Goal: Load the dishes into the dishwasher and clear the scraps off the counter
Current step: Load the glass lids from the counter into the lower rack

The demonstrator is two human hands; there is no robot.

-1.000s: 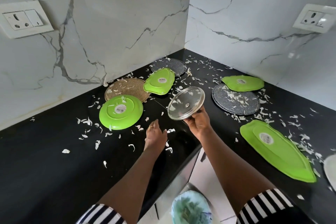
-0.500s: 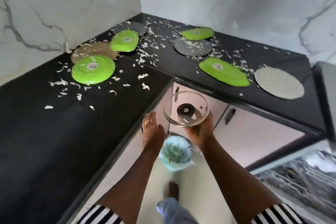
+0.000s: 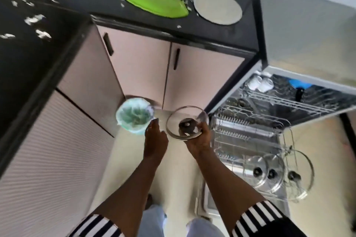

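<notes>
Gripping a glass lid (image 3: pixel 183 117) by its near rim in the right hand (image 3: pixel 199 141), just at 9 o'clock of the open dishwasher's lower rack (image 3: pixel 248 136). Carrying nothing in the left hand (image 3: pixel 155 137), fingers loosely straight, near a lined bin (image 3: pixel 133 116) at 10 o'clock. Standing in the rack at 4 o'clock, three more lids (image 3: pixel 273 173). Up at 12 o'clock on the counter (image 3: pixel 212 32), a green plate (image 3: pixel 156 1) among scraps (image 3: pixel 36 19).
</notes>
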